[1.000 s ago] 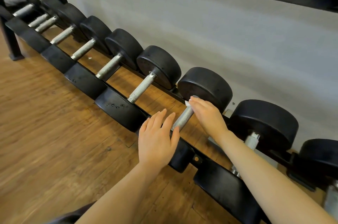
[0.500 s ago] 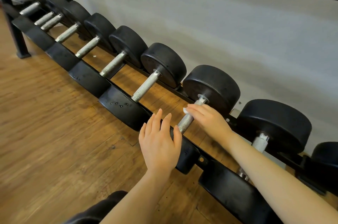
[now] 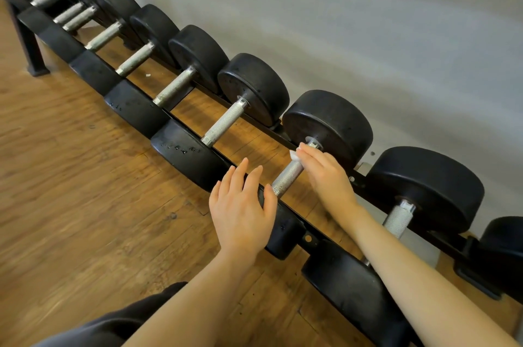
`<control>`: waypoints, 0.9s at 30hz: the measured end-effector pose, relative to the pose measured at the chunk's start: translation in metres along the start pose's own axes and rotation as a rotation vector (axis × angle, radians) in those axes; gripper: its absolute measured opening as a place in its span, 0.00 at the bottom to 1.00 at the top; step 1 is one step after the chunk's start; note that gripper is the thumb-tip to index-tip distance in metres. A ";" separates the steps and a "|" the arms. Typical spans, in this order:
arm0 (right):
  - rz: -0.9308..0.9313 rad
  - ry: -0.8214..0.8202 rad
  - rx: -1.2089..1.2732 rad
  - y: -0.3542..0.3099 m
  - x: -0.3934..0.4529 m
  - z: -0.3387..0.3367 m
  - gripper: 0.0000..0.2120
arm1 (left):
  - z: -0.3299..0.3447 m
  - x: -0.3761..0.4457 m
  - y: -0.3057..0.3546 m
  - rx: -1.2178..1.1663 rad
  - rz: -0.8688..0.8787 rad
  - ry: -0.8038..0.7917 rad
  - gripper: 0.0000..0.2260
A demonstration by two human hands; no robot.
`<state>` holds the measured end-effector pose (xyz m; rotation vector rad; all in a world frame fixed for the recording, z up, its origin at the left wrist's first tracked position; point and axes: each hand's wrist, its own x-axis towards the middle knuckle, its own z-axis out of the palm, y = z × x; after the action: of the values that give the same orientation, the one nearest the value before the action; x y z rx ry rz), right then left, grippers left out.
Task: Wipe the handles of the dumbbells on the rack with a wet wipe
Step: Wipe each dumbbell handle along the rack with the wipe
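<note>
Two hands at one dumbbell, centre of frame. Right hand (image 3: 325, 174) holds wet wipe (image 3: 294, 154) around far end of handle (image 3: 288, 178), fingers curled over it. Left hand (image 3: 240, 205) rests flat on near weight, fingers straight. Step: wiping this handle. Next, I judge: draw wipe along bare near part, then go to neighbour handle (image 3: 399, 219) at right.

handle (image 3: 288, 178): knurled rough metal | weight heads (image 3: 334, 123): matt black rubber | floor (image 3: 70, 191): wood planks

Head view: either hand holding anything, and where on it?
Right hand presses a white wet wipe on the dumbbell handle, at its far end; only a corner shows. Left hand rests flat on the near weight head, gripping nothing.
</note>
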<state>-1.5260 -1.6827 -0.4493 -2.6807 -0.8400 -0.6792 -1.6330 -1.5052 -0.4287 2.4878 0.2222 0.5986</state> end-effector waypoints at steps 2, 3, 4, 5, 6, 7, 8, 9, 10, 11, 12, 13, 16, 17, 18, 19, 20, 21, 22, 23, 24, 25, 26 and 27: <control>0.077 0.002 -0.032 0.002 0.002 -0.002 0.27 | -0.001 0.000 0.000 -0.012 0.000 -0.003 0.26; 0.112 0.010 -0.051 0.002 0.003 -0.003 0.28 | -0.001 0.000 0.000 -0.013 0.003 -0.006 0.26; 0.133 0.016 -0.069 0.001 0.003 -0.003 0.28 | -0.001 0.000 0.000 -0.009 0.005 -0.009 0.25; 0.141 0.015 -0.077 0.000 0.004 -0.003 0.28 | -0.001 0.000 -0.001 -0.004 0.007 -0.013 0.25; 0.142 0.008 -0.076 -0.002 0.004 -0.003 0.28 | -0.001 0.000 -0.001 -0.001 0.010 -0.015 0.25; 0.141 0.002 -0.074 -0.002 0.004 -0.003 0.28 | -0.001 -0.001 -0.001 -0.001 0.013 -0.014 0.25; 0.140 -0.001 -0.073 -0.002 0.004 -0.004 0.28 | -0.001 -0.001 -0.001 -0.002 0.018 -0.009 0.25; 0.138 -0.005 -0.068 -0.002 0.004 -0.005 0.27 | -0.001 -0.001 -0.001 -0.003 0.023 -0.005 0.25; 0.138 -0.019 -0.059 -0.003 0.004 -0.007 0.27 | -0.001 -0.001 -0.002 -0.004 0.022 -0.005 0.25; 0.140 -0.034 -0.053 -0.004 0.005 -0.009 0.26 | -0.001 -0.001 -0.002 -0.004 0.018 -0.011 0.25; 0.148 -0.049 -0.055 -0.006 0.006 -0.011 0.26 | -0.001 0.000 -0.002 -0.006 0.017 -0.019 0.25; 0.156 -0.069 -0.063 -0.010 0.008 -0.014 0.25 | -0.001 0.001 -0.002 -0.009 0.016 -0.027 0.25; 0.177 -0.113 -0.108 -0.020 0.010 -0.019 0.24 | -0.003 0.000 -0.003 -0.019 0.017 -0.045 0.24; 0.193 -0.131 -0.124 -0.023 0.011 -0.020 0.24 | -0.003 0.000 -0.003 -0.021 0.014 -0.050 0.23; 0.213 -0.148 -0.132 -0.026 0.012 -0.021 0.24 | -0.003 0.000 -0.003 -0.021 0.011 -0.054 0.23; 0.232 -0.159 -0.132 -0.029 0.013 -0.022 0.23 | -0.004 0.001 -0.003 -0.023 0.010 -0.058 0.23; 0.247 -0.165 -0.129 -0.031 0.013 -0.022 0.24 | -0.004 0.001 -0.002 -0.026 0.009 -0.063 0.23; 0.261 -0.169 -0.127 -0.033 0.013 -0.023 0.24 | -0.004 0.002 -0.002 -0.030 0.011 -0.068 0.23; 0.276 -0.170 -0.124 -0.035 0.012 -0.024 0.25 | -0.004 0.002 -0.002 -0.032 0.013 -0.072 0.23; 0.291 -0.166 -0.119 -0.036 0.010 -0.025 0.25 | -0.004 0.002 -0.003 -0.031 0.013 -0.081 0.22; 0.299 -0.155 -0.106 -0.037 0.008 -0.026 0.26 | -0.004 0.002 -0.003 -0.027 0.012 -0.096 0.20; 0.297 -0.140 -0.094 -0.038 0.007 -0.026 0.26 | -0.004 0.001 -0.004 -0.025 0.009 -0.111 0.17; 0.290 -0.124 -0.087 -0.038 0.005 -0.027 0.27 | -0.004 0.001 -0.003 -0.025 0.002 -0.124 0.15; 0.287 -0.114 -0.082 -0.037 0.005 -0.026 0.28 | -0.004 0.001 -0.002 -0.023 -0.006 -0.130 0.13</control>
<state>-1.5537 -1.6599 -0.4205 -2.8563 -0.4453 -0.5063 -1.6340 -1.5012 -0.4271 2.4920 0.1715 0.4324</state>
